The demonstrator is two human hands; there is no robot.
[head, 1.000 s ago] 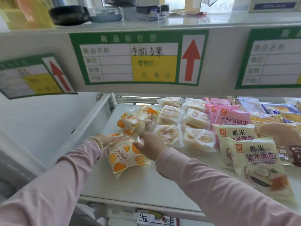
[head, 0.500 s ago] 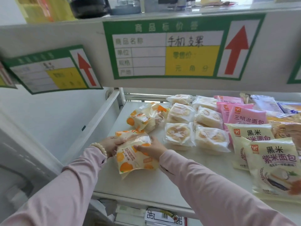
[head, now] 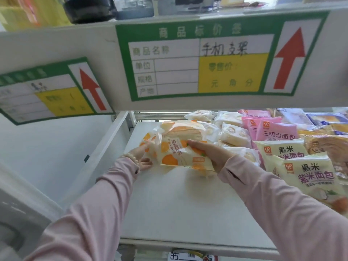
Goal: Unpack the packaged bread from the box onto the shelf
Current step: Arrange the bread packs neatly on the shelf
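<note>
Right hand (head: 209,154) grips an orange-print bread pack (head: 177,157), fingers curled over its top. The pack sits at the left end of the shelf (head: 178,204), leaning on a second orange pack (head: 147,138). Left hand (head: 141,156) holds that second pack's edge, thumb underneath. Pale bread packs (head: 233,135) lie just to the right, pink packs (head: 273,131) beyond them.

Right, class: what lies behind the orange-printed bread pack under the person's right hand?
Another orange-printed pack sits right behind it, cake showing; its lower part is covered by the front pack.
</note>
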